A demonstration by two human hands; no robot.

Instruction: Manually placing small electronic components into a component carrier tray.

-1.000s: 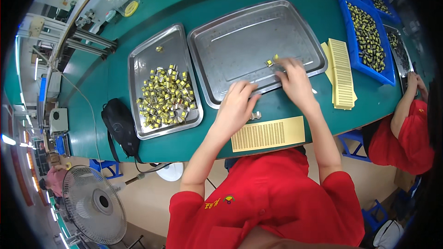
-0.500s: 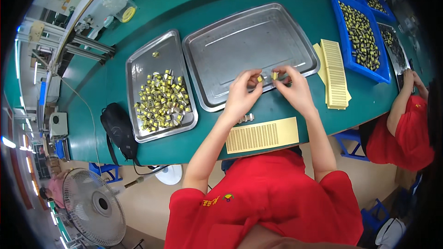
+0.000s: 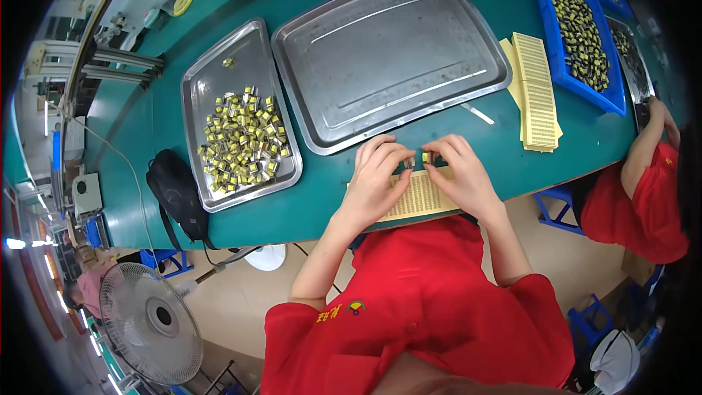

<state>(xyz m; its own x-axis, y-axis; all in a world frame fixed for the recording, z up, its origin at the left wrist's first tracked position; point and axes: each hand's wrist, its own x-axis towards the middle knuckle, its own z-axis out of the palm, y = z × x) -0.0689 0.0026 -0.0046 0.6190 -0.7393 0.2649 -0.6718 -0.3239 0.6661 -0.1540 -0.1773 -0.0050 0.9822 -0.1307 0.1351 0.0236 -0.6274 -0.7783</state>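
My left hand (image 3: 376,179) is closed in a pinch over the near table edge, with a small silver metal piece (image 3: 409,164) at its fingertips. Close beside it, my right hand (image 3: 462,177) pinches a small yellow-taped component (image 3: 427,156) between thumb and fingers. Under both hands lies a pale yellow sheet (image 3: 418,199) with rows of small marks, partly covered by them. To the left, a metal tray (image 3: 196,91) holds a heap of similar yellow-and-silver components (image 3: 245,139). A larger metal tray (image 3: 387,58) beyond my hands has a bare bottom.
A stack of yellow sheets (image 3: 537,95) lies right, near a blue bin (image 3: 618,95) of components. A white strip (image 3: 477,113) rests by the large tray. A black bag (image 3: 178,194) sits left; a fan (image 3: 151,322) stands below. A co-worker's hand (image 3: 660,113) is far right.
Both hands have come back from the large tray's near edge to above the yellow sheet. The white strip now shows. The silver pieces by the sheet are no longer visible on the table.
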